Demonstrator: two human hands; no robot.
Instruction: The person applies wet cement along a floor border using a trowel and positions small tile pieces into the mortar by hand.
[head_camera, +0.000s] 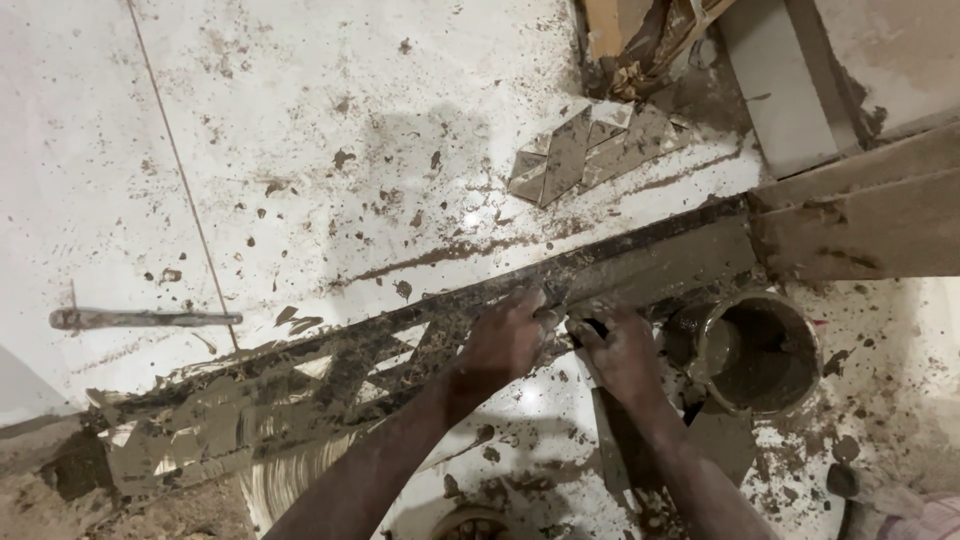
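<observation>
A long mud-smeared metal straightedge (640, 262) lies diagonally across the white tiled floor, rising from the near left toward the far right, caked in wet grey mortar.

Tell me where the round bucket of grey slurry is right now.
In the head view the bucket sits on the spattered floor at lower right, just right of the right hand and directly below the long mud-caked bar that runs diagonally across the floor.

Warm, dim light is falling from above, glaring off the white floor tiles (300, 120) left of the mortar bucket (760, 352). A soft shadow is spreading above the hands. Fine detail is smearing; edges are looking washed out.
</observation>
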